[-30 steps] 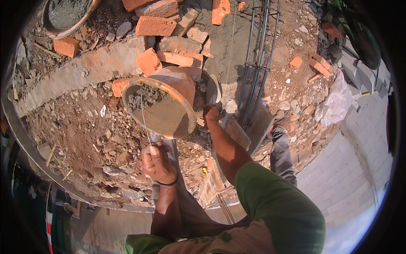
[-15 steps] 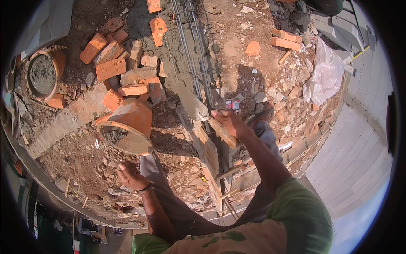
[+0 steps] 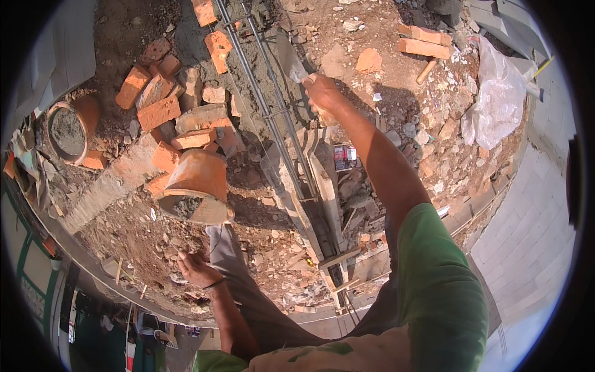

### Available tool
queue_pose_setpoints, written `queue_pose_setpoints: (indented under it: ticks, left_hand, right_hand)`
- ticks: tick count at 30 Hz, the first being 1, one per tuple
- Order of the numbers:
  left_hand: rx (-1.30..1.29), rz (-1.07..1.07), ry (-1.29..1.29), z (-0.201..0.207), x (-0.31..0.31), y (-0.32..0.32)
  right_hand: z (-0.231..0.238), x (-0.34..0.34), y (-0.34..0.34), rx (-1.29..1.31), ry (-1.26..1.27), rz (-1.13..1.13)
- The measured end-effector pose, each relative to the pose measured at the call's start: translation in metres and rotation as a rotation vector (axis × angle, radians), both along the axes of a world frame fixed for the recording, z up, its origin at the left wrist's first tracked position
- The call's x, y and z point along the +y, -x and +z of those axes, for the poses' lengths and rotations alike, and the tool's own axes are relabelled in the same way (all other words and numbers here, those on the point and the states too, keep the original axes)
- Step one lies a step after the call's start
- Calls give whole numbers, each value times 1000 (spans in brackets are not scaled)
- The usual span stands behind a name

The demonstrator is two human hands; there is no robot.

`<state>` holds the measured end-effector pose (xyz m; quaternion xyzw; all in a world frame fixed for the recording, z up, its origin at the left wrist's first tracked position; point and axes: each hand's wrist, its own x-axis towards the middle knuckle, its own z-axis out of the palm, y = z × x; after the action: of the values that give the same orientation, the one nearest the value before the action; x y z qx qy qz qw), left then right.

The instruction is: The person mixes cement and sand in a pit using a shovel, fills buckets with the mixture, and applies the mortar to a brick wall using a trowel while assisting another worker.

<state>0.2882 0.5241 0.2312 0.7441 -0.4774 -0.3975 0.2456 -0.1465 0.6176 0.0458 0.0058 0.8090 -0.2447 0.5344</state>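
Observation:
My right hand (image 3: 323,96) is closed round the handle of a trowel. The trowel's pointed metal blade (image 3: 289,59) lies over wet grey mortar (image 3: 257,74), right of the steel reinforcing bars (image 3: 268,111). My left hand (image 3: 197,271), fingers curled, is low beside my leg; what it holds, if anything, is too fine to make out. Just beyond it, an orange bucket (image 3: 201,173) tilts its mouth toward me, with some grey mortar inside. Wooden formwork boards (image 3: 325,186) flank the bars near my feet.
Loose orange bricks (image 3: 159,115) are heaped left of the mortar. A second mortar bucket (image 3: 77,127) leans at far left. Two bricks (image 3: 424,46), a clear plastic sheet (image 3: 496,99) and a small red packet (image 3: 344,157) lie on the right. Rubble covers the ground.
My right hand has moved forward with the trowel, from the formwork's end to the mortar right of the bars. My left hand and the bucket stay nearly in place; the view has shifted slightly.

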Motion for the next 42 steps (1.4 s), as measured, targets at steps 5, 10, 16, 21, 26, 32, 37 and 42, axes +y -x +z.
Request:
queue_pose_setpoints:
  ticks: [5,10,16,21,26,32,37,42]
  left_hand:
    - [-133,-101,29,0,3,14]
    - [-17,-95,-86,-5,10,-3]
    - [133,12,-198,-11,24,-1]
    - [215,75,-242,5,21,8]
    - [352,200,-168,29,-4,-10]
    - [490,390,-161,92,-57,-72]
    - [562,278,-206,137,-120,-127]
    - [688,286,-142,137,-150,-139]
  right_hand:
    - [-104,33,-19,317,-53,352]
    - [-58,141,-90,114,-215,498]
    - [-20,149,-76,-85,-198,530]
    - [23,158,-67,35,-253,453]
    - [124,129,-72,172,-230,237]
    - [189,139,-141,320,115,541]
    - [289,90,-216,156,133,533]
    - [342,-11,-282,177,234,692]
